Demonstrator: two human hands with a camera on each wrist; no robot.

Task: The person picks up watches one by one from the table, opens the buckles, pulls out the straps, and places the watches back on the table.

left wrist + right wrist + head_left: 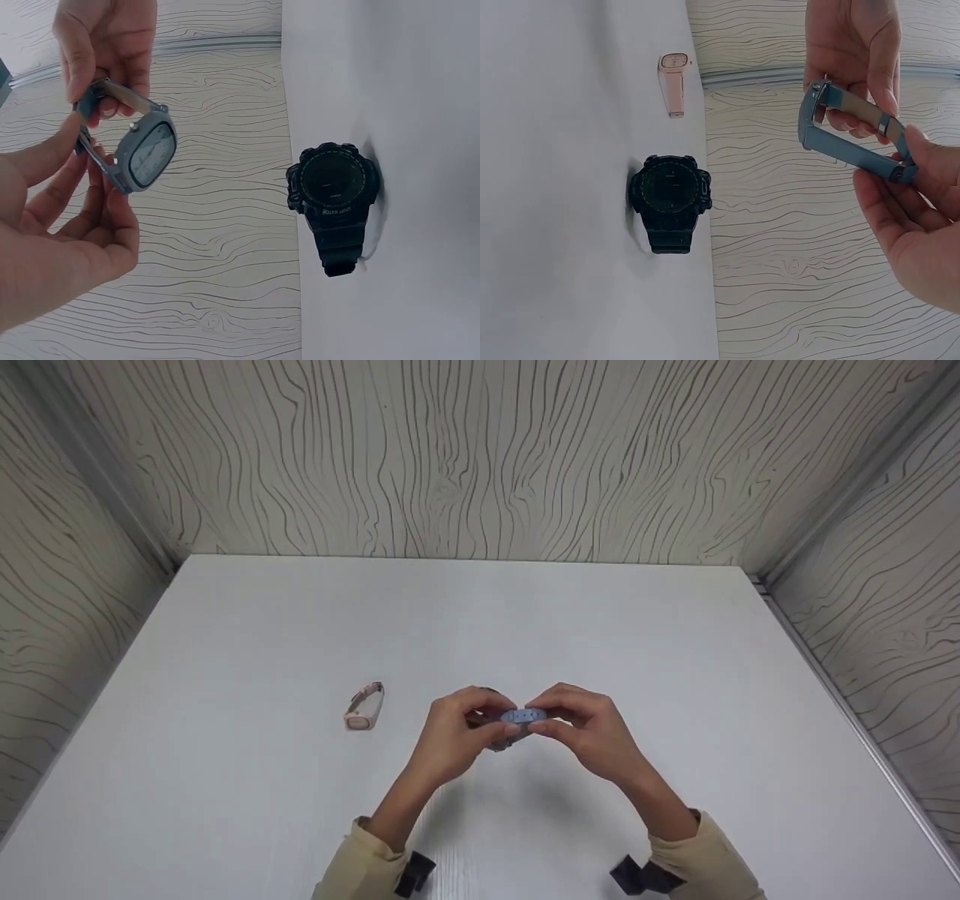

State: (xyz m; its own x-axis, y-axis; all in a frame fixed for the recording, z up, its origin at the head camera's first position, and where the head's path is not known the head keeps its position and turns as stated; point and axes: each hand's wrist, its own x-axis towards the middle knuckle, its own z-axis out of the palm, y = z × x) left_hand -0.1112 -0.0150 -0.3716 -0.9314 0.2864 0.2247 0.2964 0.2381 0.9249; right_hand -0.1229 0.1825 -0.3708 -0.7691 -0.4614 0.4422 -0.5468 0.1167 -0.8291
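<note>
A blue watch [523,715] with a squarish case is held up between both hands, its strap forming a loop. The left hand [457,733] pinches one side of the strap between thumb and fingers. On the other side the right hand [589,730] pinches the strap near the buckle. In the left wrist view the watch face [153,154] is turned to the camera; in the right wrist view the strap [847,151] shows from the side. A black sport watch [334,180] stands on the table, mostly hidden behind the hands in the head view.
A pink watch [359,721] with its strap looped lies on the white table [262,645], left of the hands. Wood-grain panels [450,457] rise behind the table and at both sides.
</note>
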